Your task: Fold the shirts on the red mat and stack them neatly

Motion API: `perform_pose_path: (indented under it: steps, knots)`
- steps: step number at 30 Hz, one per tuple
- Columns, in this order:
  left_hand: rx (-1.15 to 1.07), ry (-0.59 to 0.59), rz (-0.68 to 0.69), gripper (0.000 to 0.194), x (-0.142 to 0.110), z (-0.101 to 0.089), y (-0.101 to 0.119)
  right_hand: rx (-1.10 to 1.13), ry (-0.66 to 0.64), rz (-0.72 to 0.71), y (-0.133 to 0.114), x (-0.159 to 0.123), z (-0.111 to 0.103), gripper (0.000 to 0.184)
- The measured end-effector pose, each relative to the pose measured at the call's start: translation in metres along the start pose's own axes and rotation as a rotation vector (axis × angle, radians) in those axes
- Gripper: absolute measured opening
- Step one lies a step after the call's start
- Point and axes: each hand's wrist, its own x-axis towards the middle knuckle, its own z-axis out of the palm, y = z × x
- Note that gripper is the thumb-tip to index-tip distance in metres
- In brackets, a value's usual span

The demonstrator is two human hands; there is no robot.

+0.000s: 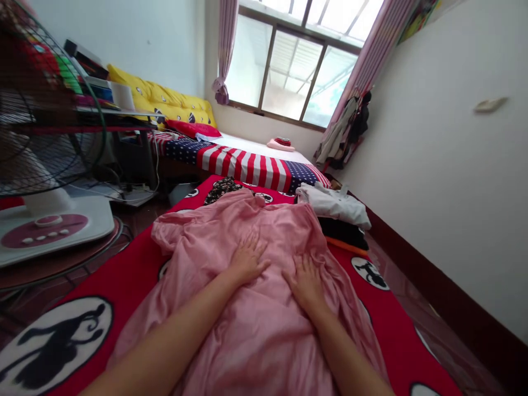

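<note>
A pink satin-like dress (264, 330) lies spread over a red surface, its sleeve end pointing away from me and its lower part running out of view at the bottom. My left hand (248, 259) rests flat on the upper part of the dress, fingers spread. Lower and to the right, my right hand (306, 283) also presses flat on the cloth with its fingers apart. Wrinkles run through the fabric around both hands. Neither hand grips anything.
The red cover (396, 330) has round black-and-white prints. Folded clothes (336, 206) are stacked at right, and a dark floral cloth (223, 188) lies beyond the dress. A fan (53, 220) stands on a stool at left. A bed (247, 165) stands below the window.
</note>
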Motion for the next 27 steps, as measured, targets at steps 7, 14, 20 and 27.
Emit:
perform_pose_path:
  steps: [7, 14, 20, 27]
  knots:
    - [0.015, 0.000, 0.008, 0.061, -0.004, 0.006, -0.002, 0.069, 0.082, -0.142, -0.009, 0.027, -0.027, 0.040]
    - [-0.236, 0.175, -0.032, 0.053, -0.005, -0.001, -0.006, -0.080, -0.033, 0.042, 0.055, 0.046, -0.013, 0.051]
    - [-0.435, 0.490, -0.235, 0.039, -0.002, -0.005, -0.013, -0.364, -0.165, 0.395, 0.103, 0.066, -0.038, 0.041]
    - [-0.230, 0.316, -0.252, 0.052, -0.004, 0.001, -0.010, -0.035, 0.057, -0.200, -0.038, 0.072, -0.039, 0.049]
